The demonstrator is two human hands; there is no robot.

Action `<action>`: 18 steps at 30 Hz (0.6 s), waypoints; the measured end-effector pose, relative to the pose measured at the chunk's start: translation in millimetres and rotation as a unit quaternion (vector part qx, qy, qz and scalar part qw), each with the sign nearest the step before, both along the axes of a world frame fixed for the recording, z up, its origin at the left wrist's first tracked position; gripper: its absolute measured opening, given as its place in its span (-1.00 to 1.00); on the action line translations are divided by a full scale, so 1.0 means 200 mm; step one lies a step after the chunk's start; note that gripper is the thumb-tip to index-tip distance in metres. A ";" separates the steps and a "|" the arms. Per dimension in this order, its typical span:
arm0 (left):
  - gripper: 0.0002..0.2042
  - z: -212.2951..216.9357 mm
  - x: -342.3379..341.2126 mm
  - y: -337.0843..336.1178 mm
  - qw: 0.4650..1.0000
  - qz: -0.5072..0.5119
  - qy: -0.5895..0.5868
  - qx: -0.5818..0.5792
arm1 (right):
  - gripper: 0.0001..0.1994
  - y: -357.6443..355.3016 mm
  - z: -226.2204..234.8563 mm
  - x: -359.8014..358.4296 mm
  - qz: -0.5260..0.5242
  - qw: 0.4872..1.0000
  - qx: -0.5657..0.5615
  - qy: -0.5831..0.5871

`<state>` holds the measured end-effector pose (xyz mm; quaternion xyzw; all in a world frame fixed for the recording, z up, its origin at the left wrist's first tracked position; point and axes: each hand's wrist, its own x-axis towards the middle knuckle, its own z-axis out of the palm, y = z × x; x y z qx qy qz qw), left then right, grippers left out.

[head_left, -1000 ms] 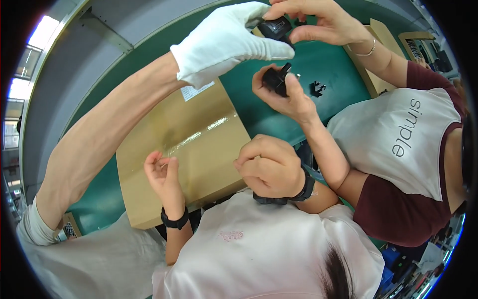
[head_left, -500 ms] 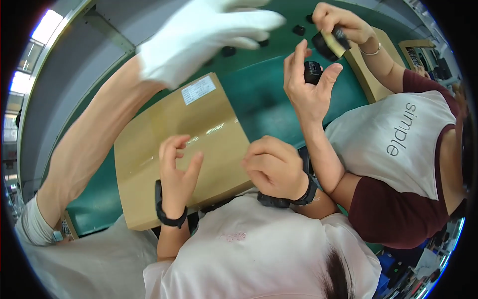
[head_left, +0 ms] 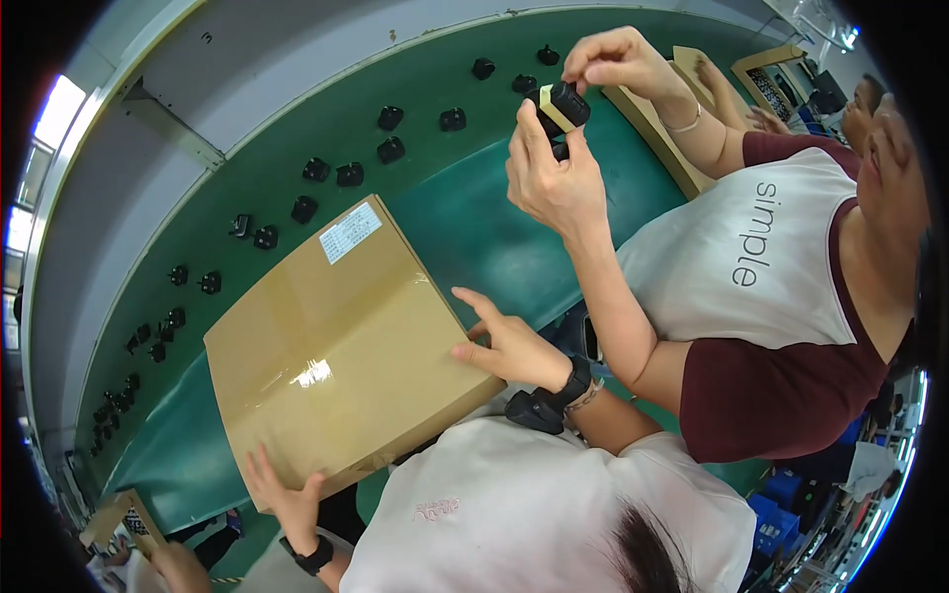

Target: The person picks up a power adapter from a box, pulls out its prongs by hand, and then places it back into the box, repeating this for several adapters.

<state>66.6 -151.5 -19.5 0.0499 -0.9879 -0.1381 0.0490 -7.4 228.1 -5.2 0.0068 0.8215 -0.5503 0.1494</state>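
A sealed brown cardboard box lies at an angle in front of me, with clear tape across its top and a white label near its far corner. My left hand is at the box's near left corner, fingers spread against it. At the right edge, my right hand has its fingers stretched apart, thumb over the near right corner. Neither hand is closed round anything. Black bands circle both wrists, and a small black device sits by my right wrist.
Several small black plug-like items lie along the green belt behind the box. A co-worker at right holds a black block with a yellow strip. Another open box stands beyond that person's arms.
My hands have moved apart to the box's near corners. The box appears lower and more tilted. A white-gloved hand has left the view, and the co-worker's hands have come together.
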 end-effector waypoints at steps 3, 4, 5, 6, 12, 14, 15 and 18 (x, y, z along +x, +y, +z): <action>-0.27 -0.12 0.10 -0.33 0.974 0.164 0.092 0.130 | -0.54 0.03 -0.02 -0.03 -0.016 0.998 -0.053 0.009; -0.27 -0.11 0.10 -0.31 0.972 0.170 0.093 0.130 | -0.57 0.04 -0.03 -0.04 -0.026 0.997 -0.078 0.012; -0.32 -0.09 0.10 -0.29 0.938 0.230 0.127 0.226 | -0.57 0.04 -0.03 -0.05 -0.020 0.997 -0.078 0.012; -0.37 -0.06 0.08 -0.27 0.891 0.282 0.157 0.318 | -0.59 0.03 -0.02 -0.05 -0.038 0.994 -0.103 0.025; -0.36 0.16 0.06 -0.34 0.836 0.214 0.228 0.451 | -0.68 0.00 0.07 -0.07 -0.141 0.944 -0.289 0.075; -0.31 0.28 0.01 -0.27 0.942 0.080 0.251 0.210 | -0.69 -0.07 0.11 -0.09 -0.168 0.913 -0.363 0.084; -0.28 0.31 -0.03 -0.26 0.964 0.010 0.253 0.081 | -0.71 -0.10 0.12 -0.11 -0.195 0.875 -0.434 0.090; -0.35 0.38 -0.12 -0.32 0.957 -0.033 0.276 -0.079 | -0.74 -0.14 0.10 -0.18 -0.232 0.820 -0.513 0.098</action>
